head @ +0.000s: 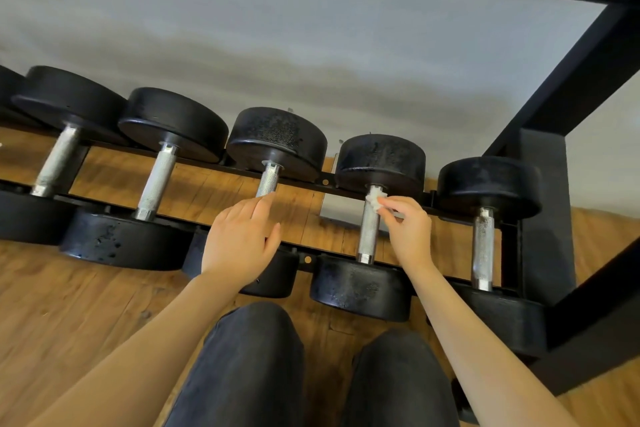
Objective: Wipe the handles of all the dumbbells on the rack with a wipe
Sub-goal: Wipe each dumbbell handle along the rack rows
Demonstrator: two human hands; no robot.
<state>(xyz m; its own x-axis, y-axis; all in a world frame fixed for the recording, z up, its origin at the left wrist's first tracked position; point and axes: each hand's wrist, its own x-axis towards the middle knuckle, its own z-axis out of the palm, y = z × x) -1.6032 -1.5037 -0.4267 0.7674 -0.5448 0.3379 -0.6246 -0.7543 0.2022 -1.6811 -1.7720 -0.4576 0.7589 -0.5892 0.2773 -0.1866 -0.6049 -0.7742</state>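
You face a black rack [540,184] standing on the wooden floor [69,315]; five dumbbells [162,163] lie across its rails.

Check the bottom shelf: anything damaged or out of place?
Nothing is out of place. The dumbbell heads look worn: pitted, scuffed rubber on the third dumbbell's far head and the second's near head.

Knurled silvery metal handles [370,229], matt black dumbbell heads [277,139], wood-grain floor [69,315]
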